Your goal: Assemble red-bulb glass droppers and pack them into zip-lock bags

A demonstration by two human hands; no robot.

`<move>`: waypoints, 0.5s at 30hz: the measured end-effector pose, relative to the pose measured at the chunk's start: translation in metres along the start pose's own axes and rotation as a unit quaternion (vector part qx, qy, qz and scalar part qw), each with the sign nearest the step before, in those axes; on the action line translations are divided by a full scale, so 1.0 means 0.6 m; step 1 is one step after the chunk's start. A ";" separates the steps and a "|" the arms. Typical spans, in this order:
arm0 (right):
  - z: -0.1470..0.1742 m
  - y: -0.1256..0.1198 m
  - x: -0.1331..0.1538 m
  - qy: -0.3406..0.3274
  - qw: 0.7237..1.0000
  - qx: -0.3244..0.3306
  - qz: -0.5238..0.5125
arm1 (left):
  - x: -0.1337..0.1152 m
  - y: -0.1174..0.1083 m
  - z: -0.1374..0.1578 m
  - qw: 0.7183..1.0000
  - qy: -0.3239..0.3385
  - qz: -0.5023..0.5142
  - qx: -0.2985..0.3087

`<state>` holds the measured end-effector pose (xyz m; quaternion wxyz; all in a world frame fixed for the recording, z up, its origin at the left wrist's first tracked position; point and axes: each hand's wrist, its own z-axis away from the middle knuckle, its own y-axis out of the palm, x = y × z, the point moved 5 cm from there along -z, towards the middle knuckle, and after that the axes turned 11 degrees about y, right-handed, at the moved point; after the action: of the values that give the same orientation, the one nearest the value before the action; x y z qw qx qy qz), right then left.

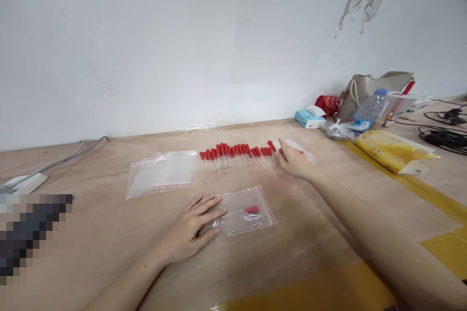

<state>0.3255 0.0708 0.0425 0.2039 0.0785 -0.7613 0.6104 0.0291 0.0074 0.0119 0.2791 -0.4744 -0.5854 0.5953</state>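
Observation:
My left hand [193, 228] lies with its fingers spread, their tips on the left end of a clear zip bag [237, 226]. Inside that bag is one dropper [251, 209] with a red rubber bulb. Beyond it runs a row of red-bulbed glass droppers [233, 153], their thin stems pointing towards me. At the row's right end my right hand [292, 160] is closed in a pinch around a dropper [272, 146], whose red bulb sticks out to the left. Its stem is hidden by the fingers.
Flat empty zip bags [171, 170] are stacked left of the row. Behind my right hand lies another bag [301, 148] with red showing. Further right are a tissue pack [310, 118], a plastic bottle [370, 109], a yellow packet [394, 151] and black cables [445, 138].

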 end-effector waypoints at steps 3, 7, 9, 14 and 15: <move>0.043 0.014 -0.009 0.018 0.954 0.005 -0.299 | 0.001 0.001 0.000 1.000 -0.004 0.000 0.000; 0.082 0.059 -0.012 0.106 0.854 0.047 -0.508 | 0.001 0.002 0.001 1.000 -0.008 0.004 -0.003; 0.089 0.069 -0.008 0.116 0.836 0.047 -0.534 | 0.001 0.001 0.001 1.000 -0.010 0.005 -0.004; 0.096 0.077 -0.009 0.145 0.801 0.035 -0.579 | 0.001 0.002 0.001 1.000 -0.011 0.000 -0.001; 0.097 0.078 -0.011 0.154 0.792 0.028 -0.589 | 0.001 0.002 0.001 1.000 -0.011 -0.001 0.000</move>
<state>0.3020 0.0251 -0.0122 0.6368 0.4224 -0.5083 0.3972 0.0286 0.0075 0.0107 0.2732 -0.4674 -0.5888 0.6002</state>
